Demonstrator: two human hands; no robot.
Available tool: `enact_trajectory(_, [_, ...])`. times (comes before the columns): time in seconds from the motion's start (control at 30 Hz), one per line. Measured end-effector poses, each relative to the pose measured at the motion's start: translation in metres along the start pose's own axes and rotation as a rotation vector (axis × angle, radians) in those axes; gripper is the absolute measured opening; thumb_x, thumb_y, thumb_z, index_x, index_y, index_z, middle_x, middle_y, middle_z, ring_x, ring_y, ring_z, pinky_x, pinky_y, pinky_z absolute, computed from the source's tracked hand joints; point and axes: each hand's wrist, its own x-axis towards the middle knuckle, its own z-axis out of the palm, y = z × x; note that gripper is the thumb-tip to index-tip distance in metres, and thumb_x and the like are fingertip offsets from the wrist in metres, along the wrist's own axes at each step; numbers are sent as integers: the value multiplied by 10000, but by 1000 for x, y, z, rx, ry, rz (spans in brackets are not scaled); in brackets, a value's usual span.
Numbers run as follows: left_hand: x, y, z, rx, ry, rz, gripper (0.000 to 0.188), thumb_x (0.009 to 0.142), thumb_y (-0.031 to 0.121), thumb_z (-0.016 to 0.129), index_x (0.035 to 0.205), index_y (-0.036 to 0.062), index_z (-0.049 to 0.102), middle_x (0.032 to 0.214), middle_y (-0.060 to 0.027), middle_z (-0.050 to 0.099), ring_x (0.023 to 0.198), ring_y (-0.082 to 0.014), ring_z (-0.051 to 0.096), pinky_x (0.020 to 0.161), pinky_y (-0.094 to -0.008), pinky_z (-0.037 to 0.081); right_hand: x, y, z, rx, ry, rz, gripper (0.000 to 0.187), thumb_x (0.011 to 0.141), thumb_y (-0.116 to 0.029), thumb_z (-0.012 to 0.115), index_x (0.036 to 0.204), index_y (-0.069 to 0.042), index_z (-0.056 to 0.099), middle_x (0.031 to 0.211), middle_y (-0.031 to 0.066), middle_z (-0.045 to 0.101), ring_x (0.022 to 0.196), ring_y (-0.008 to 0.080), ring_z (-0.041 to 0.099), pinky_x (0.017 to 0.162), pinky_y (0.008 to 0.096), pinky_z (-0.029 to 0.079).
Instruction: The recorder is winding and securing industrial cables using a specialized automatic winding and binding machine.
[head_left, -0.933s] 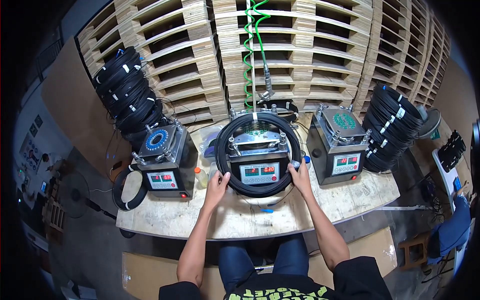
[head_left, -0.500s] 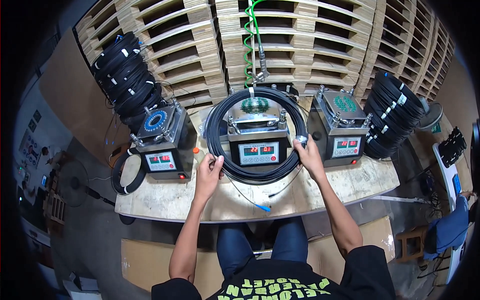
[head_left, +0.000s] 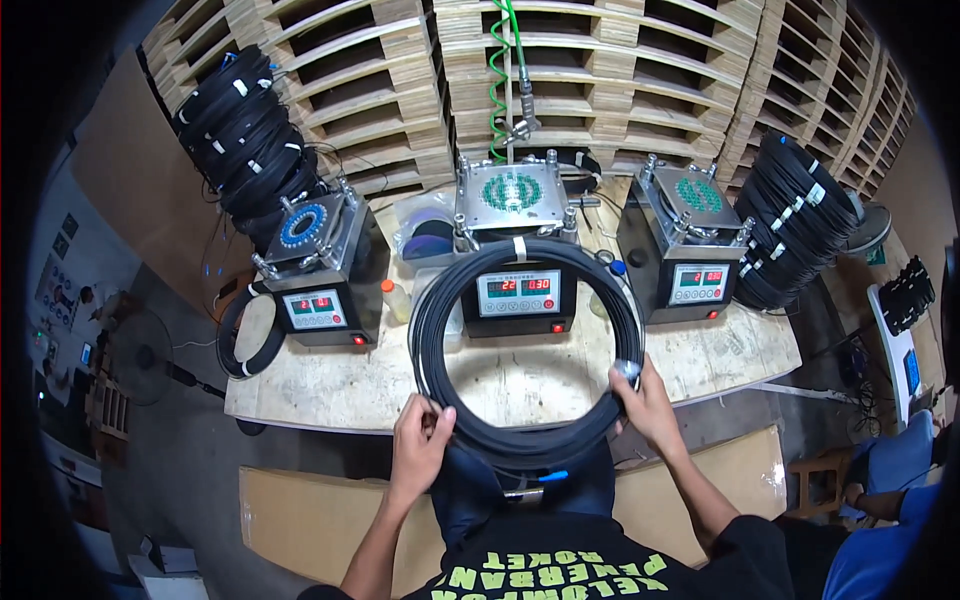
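A large coil of black cable is held up between my hands, over the table's front edge and partly above my lap. My left hand closes on its lower left side with thumb and fingers. On the lower right, my right hand grips the coil near a shiny clear wrap. A white tie shows at the coil's top. Below its lower edge hangs a cable end with a blue connector. Through the ring I see the lit panel of the middle machine.
Similar machines stand at left and right on the wooden table. Stacked cable coils rise at far left and far right. An orange-capped bottle stands beside the left machine. Pallets back the table; a person's blue sleeve is lower right.
Both hands have drawn the coil down and toward me, away from the middle machine, uncovering its top plate. The blue connector now hangs below the table edge. A person's arm at lower right has come closer.
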Motion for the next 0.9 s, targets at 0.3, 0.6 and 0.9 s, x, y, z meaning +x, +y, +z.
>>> enact_trajectory(0.3, [-53, -62, 12, -87, -79, -194, 252, 988, 119, 611, 819, 17, 456, 787, 11, 416, 631, -30, 391, 534, -205, 365, -37, 74, 11, -78, -65, 251, 365, 969, -213, 609, 1174, 47, 456, 828, 123, 622, 532, 179, 638, 389, 307, 541])
enact_trajectory(0.6, [-52, -137, 36, 122, -36, -136, 307, 982, 235, 628, 798, 37, 482, 628, 31, 373, 554, -58, 397, 500, -261, 377, -15, 178, 13, -129, -72, 297, 440, 936, -301, 654, 1066, 89, 498, 826, 202, 663, 602, 286, 696, 486, 401, 581])
enact_trajectory(0.9, [-20, -115, 11, 515, -440, -265, 543, 1005, 477, 496, 883, -48, 563, 786, -233, 622, 740, -243, 653, 671, -398, 501, 8, 129, 5, -1159, -163, 229, 748, 874, -670, 554, 971, 65, 662, 940, 275, 699, 890, 395, 699, 762, 472, 551])
